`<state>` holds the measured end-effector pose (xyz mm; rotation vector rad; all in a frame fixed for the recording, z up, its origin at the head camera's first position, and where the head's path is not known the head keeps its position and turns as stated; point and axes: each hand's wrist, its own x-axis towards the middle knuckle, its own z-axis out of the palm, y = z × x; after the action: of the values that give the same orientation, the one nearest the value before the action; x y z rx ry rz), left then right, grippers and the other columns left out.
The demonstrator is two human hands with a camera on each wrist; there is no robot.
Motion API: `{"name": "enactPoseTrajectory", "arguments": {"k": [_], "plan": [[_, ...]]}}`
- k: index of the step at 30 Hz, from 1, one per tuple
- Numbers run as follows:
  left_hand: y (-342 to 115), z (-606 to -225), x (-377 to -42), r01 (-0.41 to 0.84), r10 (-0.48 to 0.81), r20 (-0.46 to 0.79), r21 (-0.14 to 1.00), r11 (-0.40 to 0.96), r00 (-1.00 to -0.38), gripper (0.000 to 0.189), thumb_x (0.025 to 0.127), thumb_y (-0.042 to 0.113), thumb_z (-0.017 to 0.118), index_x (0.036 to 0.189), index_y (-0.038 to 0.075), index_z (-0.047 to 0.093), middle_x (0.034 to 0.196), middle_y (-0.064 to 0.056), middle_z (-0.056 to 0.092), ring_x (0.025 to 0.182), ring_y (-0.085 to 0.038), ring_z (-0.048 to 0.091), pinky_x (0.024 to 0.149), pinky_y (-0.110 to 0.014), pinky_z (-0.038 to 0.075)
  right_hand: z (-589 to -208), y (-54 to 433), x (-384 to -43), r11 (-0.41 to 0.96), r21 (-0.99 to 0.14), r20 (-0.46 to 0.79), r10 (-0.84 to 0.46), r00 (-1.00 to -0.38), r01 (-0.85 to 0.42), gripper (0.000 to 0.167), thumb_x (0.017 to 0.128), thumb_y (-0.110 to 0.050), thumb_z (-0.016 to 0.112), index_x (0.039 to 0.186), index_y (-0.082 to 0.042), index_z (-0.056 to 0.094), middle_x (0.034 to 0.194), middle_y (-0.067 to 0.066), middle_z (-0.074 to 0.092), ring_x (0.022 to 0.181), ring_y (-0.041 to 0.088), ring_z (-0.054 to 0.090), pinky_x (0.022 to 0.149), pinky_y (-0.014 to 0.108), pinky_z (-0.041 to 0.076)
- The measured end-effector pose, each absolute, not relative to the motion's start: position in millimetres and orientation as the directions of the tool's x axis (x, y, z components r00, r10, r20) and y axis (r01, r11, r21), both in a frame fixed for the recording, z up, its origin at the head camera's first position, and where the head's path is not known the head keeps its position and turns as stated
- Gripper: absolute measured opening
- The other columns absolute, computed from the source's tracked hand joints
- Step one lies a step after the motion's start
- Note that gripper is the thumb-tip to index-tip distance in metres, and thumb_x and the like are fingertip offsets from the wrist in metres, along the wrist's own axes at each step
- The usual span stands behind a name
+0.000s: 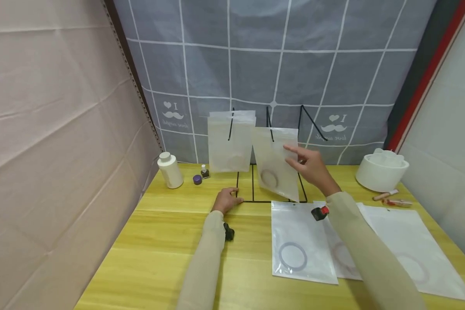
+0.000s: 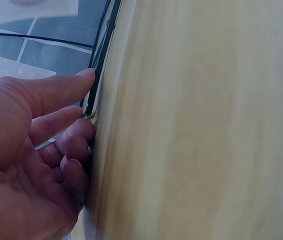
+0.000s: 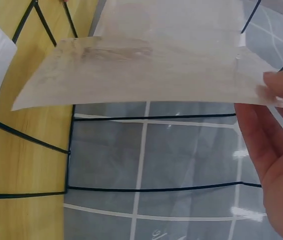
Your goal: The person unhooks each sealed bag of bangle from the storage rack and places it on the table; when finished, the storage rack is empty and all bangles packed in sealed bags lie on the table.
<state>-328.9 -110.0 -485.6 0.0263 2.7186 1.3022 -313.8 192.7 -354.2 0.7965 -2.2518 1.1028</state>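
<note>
A black wire display rack (image 1: 261,201) with hooks stands on the table against the grey curtain. My left hand (image 1: 225,200) holds its front left base corner; in the left wrist view the thumb lies along the black wire (image 2: 97,75). With thumb and fingers on either side of its right edge, my right hand (image 1: 310,165) pinches a white zip bag (image 1: 277,150) that hangs on the middle hook. A ring shape shows through this bag, and its bottom tilts forward. Another white bag (image 1: 230,146) hangs from the left hook. The right hook (image 1: 314,122) carries no bag.
Several white bags with rings inside, such as the nearest bag (image 1: 294,232), lie at the right. A white container (image 1: 381,172) and small wrapped items (image 1: 397,202) are at the far right. At left stand a white bottle (image 1: 170,171), a purple cap (image 1: 197,179) and a small dark bottle (image 1: 205,173).
</note>
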Motion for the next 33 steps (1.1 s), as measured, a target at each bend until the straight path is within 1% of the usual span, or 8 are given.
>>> {"name": "enactPoseTrajectory", "arguments": {"k": [5, 10, 13, 17, 22, 25, 29, 33], "plan": [[-108, -486, -330, -0.020, 0.084, -0.094, 0.771, 0.637, -0.992, 0.050, 0.092, 0.022, 0.076, 0.140, 0.011, 0.062, 0.133, -0.017, 0.064, 0.116, -0.033, 0.062, 0.099, -0.049, 0.050, -349, 198, -290, 0.488, -0.418, 0.726, -0.328, -0.605, -0.766, 0.040, 0.088, 0.004, 0.074, 0.127, -0.006, 0.071, 0.117, 0.014, 0.074, 0.061, 0.009, 0.057, 0.059, 0.014, 0.045], [-108, -487, -331, 0.010, 0.121, -0.090, 0.763, 0.646, -0.989, 0.048, 0.094, 0.019, 0.073, 0.140, 0.011, 0.061, 0.142, -0.016, 0.058, 0.124, -0.036, 0.059, 0.104, -0.051, 0.046, -341, 205, -259, 0.455, -0.277, 0.781, -0.407, -0.474, -0.846, 0.046, 0.077, 0.015, 0.078, 0.119, -0.004, 0.075, 0.109, 0.013, 0.076, 0.074, 0.009, 0.065, 0.064, 0.012, 0.048], [-111, -488, -331, 0.017, 0.129, -0.090, 0.755, 0.656, -0.988, 0.047, 0.095, 0.016, 0.072, 0.141, 0.010, 0.061, 0.145, -0.015, 0.057, 0.128, -0.037, 0.056, 0.104, -0.052, 0.046, -341, 204, -241, 0.344, -0.303, 0.759, -0.477, -0.443, -0.889, 0.050, 0.073, 0.019, 0.078, 0.118, -0.003, 0.074, 0.108, 0.012, 0.076, 0.079, 0.008, 0.067, 0.065, 0.015, 0.051], [-116, -486, -331, 0.055, 0.129, -0.041, 0.746, 0.664, -0.991, 0.032, 0.097, 0.014, 0.068, 0.127, 0.006, 0.070, 0.130, -0.015, 0.067, 0.110, -0.034, 0.064, 0.094, -0.046, 0.051, -353, 195, -225, 0.186, -0.576, 0.632, -0.516, -0.578, -0.796, 0.044, 0.080, 0.016, 0.075, 0.121, 0.002, 0.071, 0.094, 0.008, 0.074, 0.068, 0.006, 0.060, 0.057, 0.019, 0.050], [-121, -480, -332, 0.050, 0.140, -0.053, 0.764, 0.643, -0.989, 0.027, 0.096, 0.007, 0.063, 0.121, 0.005, 0.074, 0.122, -0.015, 0.071, 0.076, -0.018, 0.056, 0.071, -0.033, 0.048, -399, 174, -222, 0.182, -0.942, 0.180, -0.434, -0.883, -0.281, 0.041, 0.089, -0.006, 0.076, 0.128, 0.002, 0.067, 0.098, 0.000, 0.072, 0.069, 0.005, 0.059, 0.062, 0.022, 0.051], [-121, -476, -333, -0.039, 0.141, -0.151, 0.804, 0.593, -0.979, 0.038, 0.095, 0.002, 0.065, 0.132, 0.007, 0.067, 0.114, -0.018, 0.073, 0.061, -0.012, 0.049, 0.056, -0.027, 0.041, -429, 161, -225, 0.254, -0.967, -0.088, -0.376, -0.923, -0.011, 0.043, 0.089, -0.008, 0.076, 0.129, 0.004, 0.066, 0.102, 0.003, 0.073, 0.074, 0.008, 0.065, 0.067, 0.026, 0.055], [-120, -472, -337, -0.111, 0.125, -0.230, 0.792, 0.600, -0.965, 0.043, 0.094, 0.003, 0.069, 0.136, 0.009, 0.064, 0.100, -0.019, 0.075, 0.049, -0.011, 0.041, 0.047, -0.025, 0.031, -454, 144, -230, 0.323, -0.937, -0.224, -0.273, -0.936, 0.130, 0.038, 0.086, -0.003, 0.077, 0.122, 0.004, 0.070, 0.085, 0.006, 0.072, 0.068, 0.009, 0.063, 0.061, 0.027, 0.055], [-117, -469, -341, -0.083, 0.116, -0.215, 0.736, 0.672, -0.970, 0.038, 0.093, 0.008, 0.072, 0.131, 0.011, 0.069, 0.126, -0.014, 0.070, 0.059, -0.013, 0.038, 0.053, -0.027, 0.032, -460, 129, -237, 0.376, -0.919, -0.200, -0.187, -0.962, 0.118, 0.034, 0.082, -0.002, 0.080, 0.114, 0.003, 0.074, 0.088, 0.011, 0.073, 0.068, 0.009, 0.058, 0.061, 0.024, 0.050]]}}
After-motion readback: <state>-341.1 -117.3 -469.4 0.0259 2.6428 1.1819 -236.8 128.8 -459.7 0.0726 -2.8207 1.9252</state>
